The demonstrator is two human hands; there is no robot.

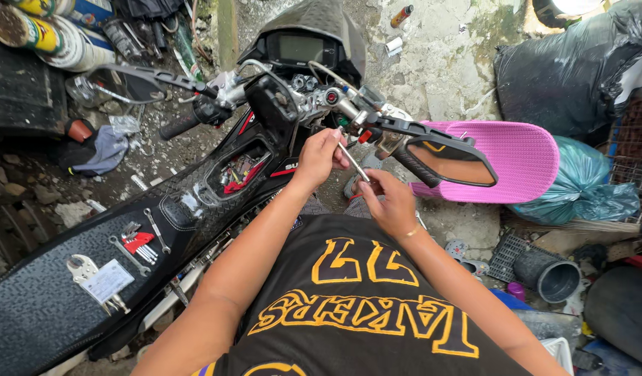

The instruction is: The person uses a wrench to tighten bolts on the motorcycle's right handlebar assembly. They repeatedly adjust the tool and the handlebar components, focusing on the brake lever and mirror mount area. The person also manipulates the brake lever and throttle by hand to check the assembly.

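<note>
The head view is showing both hands meeting on a slim metal rod-like tool (353,161), just below the motorcycle's handlebar (335,104). The left hand (319,157) is pinching the tool's upper end with fingers closed round it, close to the switch housing (333,97); the right hand (392,202) is gripping the lower end, fingers curled shut. Whether the tip is seated in a fastener I cannot tell, since the fingers are hiding it. Just above and to the right of the grip a black mirror (447,159) is hanging off the bar, and behind it a pink sandal (519,157) is lying. Left of the grip, the front panel is looking already opened, with red wiring (237,174) exposed in the cavity. Farther left and lower, wrenches (143,240) and a hex key set (98,278) are lying out on the black seat (35,313), so the work seems to be partway along, with reassembly not yet done.
</note>
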